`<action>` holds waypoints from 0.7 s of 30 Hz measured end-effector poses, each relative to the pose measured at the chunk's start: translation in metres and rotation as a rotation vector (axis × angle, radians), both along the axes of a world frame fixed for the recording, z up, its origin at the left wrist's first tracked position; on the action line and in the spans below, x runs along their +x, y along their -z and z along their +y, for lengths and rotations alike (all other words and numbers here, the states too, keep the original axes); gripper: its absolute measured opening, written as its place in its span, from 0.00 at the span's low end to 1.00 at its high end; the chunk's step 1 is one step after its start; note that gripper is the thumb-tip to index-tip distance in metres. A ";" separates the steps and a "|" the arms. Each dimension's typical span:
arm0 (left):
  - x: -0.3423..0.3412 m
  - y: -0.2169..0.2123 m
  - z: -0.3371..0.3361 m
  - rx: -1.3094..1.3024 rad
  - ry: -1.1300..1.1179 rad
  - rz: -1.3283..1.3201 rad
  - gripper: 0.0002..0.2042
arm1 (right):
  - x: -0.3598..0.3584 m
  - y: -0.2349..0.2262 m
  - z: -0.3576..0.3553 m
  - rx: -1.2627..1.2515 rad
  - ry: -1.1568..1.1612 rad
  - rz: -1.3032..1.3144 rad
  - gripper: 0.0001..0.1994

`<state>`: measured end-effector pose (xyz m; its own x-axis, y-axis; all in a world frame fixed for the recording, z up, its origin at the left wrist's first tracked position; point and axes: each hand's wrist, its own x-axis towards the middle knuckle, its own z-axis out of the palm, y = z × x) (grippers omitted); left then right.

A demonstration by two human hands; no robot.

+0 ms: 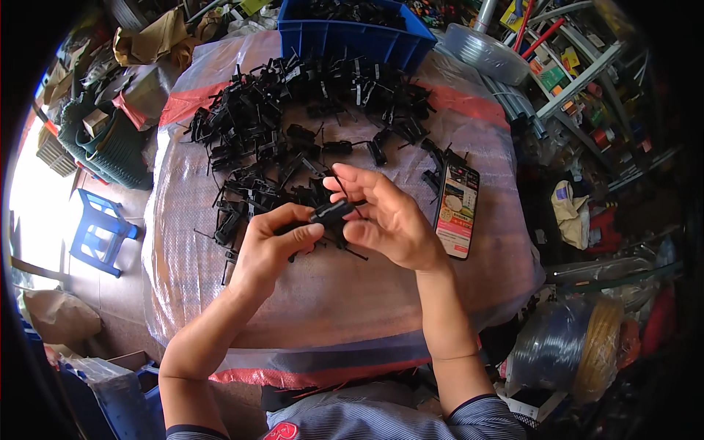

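My left hand (275, 242) pinches a small black plastic part (334, 213) between thumb and fingers, above the middle of the covered table. A thin black stem rises from this part toward my right hand (389, 220). The fingers of my right hand are apart and curve around the part's right end. Whether they touch it I cannot tell. Beyond both hands lies a wide heap of similar black parts (242, 117), many with thin stems or levers. A few loose ones lie close by, partly hidden under my hands.
A woven plastic sheet (352, 308) covers the table. A lit smartphone (456, 209) lies right of my right hand. At the far edge stands a blue crate (352, 44) holding more black parts. A blue stool (103, 231) is on the left floor; wrapped coils (557, 345) sit at right.
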<state>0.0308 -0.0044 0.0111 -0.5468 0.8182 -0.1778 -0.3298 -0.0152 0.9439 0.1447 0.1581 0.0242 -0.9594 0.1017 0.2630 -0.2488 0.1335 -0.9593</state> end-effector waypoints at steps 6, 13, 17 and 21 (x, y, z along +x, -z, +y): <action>0.003 -0.002 -0.002 -0.071 -0.043 0.390 0.12 | -0.013 0.009 -0.031 -0.122 0.474 0.097 0.12; 0.009 -0.002 -0.004 0.063 -0.153 0.412 0.09 | -0.018 0.016 -0.023 0.191 0.282 0.245 0.06; 0.009 0.000 -0.003 0.144 -0.257 0.943 0.11 | -0.017 0.011 -0.030 -0.309 0.221 0.093 0.08; 0.014 -0.001 -0.003 0.154 -0.322 1.181 0.12 | -0.012 0.013 -0.024 -0.381 0.073 -0.163 0.08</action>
<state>0.0448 -0.0070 0.0123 -0.4872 0.5851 0.6483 0.7632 -0.0755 0.6417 0.1323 0.1339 0.0107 -0.9720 0.2316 0.0392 -0.0931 -0.2267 -0.9695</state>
